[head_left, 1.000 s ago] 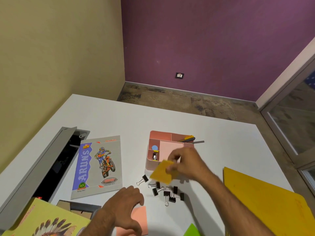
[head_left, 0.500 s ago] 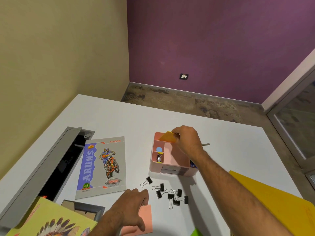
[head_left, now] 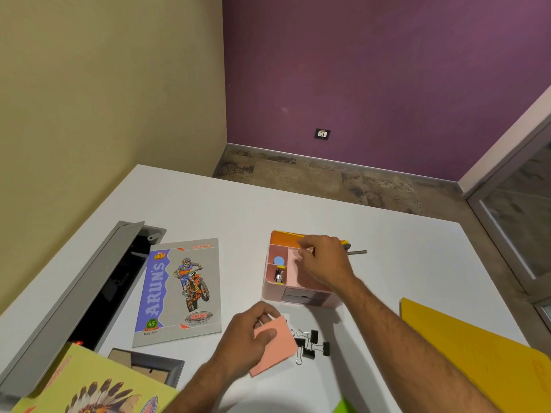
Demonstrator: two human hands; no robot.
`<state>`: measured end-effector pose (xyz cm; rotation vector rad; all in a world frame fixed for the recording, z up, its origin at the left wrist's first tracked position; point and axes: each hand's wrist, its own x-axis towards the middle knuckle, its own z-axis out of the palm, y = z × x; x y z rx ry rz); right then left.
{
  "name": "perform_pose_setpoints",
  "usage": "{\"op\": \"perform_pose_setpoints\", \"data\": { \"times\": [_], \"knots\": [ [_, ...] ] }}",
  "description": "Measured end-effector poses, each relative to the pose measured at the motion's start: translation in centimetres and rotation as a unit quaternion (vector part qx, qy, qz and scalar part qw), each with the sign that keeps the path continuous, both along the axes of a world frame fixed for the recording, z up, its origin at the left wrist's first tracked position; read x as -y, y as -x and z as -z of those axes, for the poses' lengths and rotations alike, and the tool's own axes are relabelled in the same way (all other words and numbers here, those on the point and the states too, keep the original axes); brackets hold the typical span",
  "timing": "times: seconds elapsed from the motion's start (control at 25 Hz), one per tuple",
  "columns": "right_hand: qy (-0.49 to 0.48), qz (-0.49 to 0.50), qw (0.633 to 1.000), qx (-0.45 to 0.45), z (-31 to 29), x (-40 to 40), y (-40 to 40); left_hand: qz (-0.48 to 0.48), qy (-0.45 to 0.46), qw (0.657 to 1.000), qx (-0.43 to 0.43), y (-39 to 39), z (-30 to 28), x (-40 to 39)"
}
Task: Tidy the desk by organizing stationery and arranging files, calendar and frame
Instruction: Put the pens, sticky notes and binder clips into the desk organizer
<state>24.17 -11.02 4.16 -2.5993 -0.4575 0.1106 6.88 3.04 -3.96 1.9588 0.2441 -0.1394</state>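
Observation:
A pink desk organizer stands mid-desk. An orange sticky-note pad lies in its back compartment, and my right hand reaches over the organizer with fingertips pinching the pad's right edge. Nearer to me, my left hand grips a pink sticky-note pad, thumb on top, held just above the desk. Several black binder clips lie beside and partly under that pad. Pens stick out behind my right hand.
A motorbike notebook lies left of the organizer, beside an open grey cable tray. A picture frame and a yellow-green book sit at the near left. A yellow file lies at the right.
My right hand carried the orange pad from above the clips into the organizer's back compartment. My left hand picked the pink pad up off the desk and moved it forward, over the clips.

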Motion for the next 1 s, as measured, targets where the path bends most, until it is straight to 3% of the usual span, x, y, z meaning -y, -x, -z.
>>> {"op": "perform_pose_setpoints", "data": {
  "times": [0.08, 0.16, 0.28, 0.4, 0.56, 0.64, 0.72, 0.8, 0.84, 0.88, 0.92, 1.0],
  "knots": [
    [-0.107, -0.02, 0.994, -0.032, -0.4, 1.0, 0.6, -0.063, 0.05, 0.996, 0.041, -0.9, -1.0, 0.9],
    [-0.159, -0.079, 0.977, -0.121, -1.2, 2.0, 1.2, -0.12, 0.09, 0.986, 0.079, -2.0, -2.0, 1.7],
    [-0.096, -0.158, 0.957, -0.223, -2.0, 3.1, 1.8, -0.183, 0.127, 0.97, 0.1, -3.2, -3.4, 3.0],
    [-0.03, -0.173, 0.963, -0.205, -2.1, 3.4, 1.7, -0.203, 0.13, 0.966, 0.098, -4.0, -4.1, 3.9],
    [-0.085, -0.12, 0.984, -0.099, -3.7, 4.2, 0.5, -0.188, 0.103, 0.976, 0.046, -3.4, -3.0, 5.6],
    [-0.154, -0.062, 0.985, -0.056, -4.4, 4.7, -0.4, -0.127, -0.041, 0.989, 0.057, -2.3, -1.3, 6.6],
    [-0.206, -0.018, 0.978, -0.003, -4.7, 4.8, -1.3, 0.004, -0.179, 0.979, 0.094, -1.2, 0.2, 7.8],
    [-0.211, 0.009, 0.976, 0.052, -4.3, 4.5, -1.9, 0.205, -0.285, 0.924, 0.152, -0.4, 0.8, 8.9],
    [-0.201, 0.021, 0.977, 0.072, -3.9, 4.4, -2.1, 0.286, -0.351, 0.87, 0.193, -0.2, 1.7, 9.5],
    [-0.186, 0.029, 0.978, 0.089, -3.5, 4.2, -2.2, 0.327, -0.404, 0.824, 0.225, 0.2, 2.7, 10.3],
    [-0.165, 0.029, 0.98, 0.103, -3.0, 4.0, -2.2, 0.331, -0.426, 0.808, 0.236, 0.7, 3.7, 11.1],
    [-0.105, 0.001, 0.987, 0.125, -2.2, 3.6, -2.1, 0.306, -0.39, 0.832, 0.247, 1.6, 5.0, 12.2]
  ]
}}
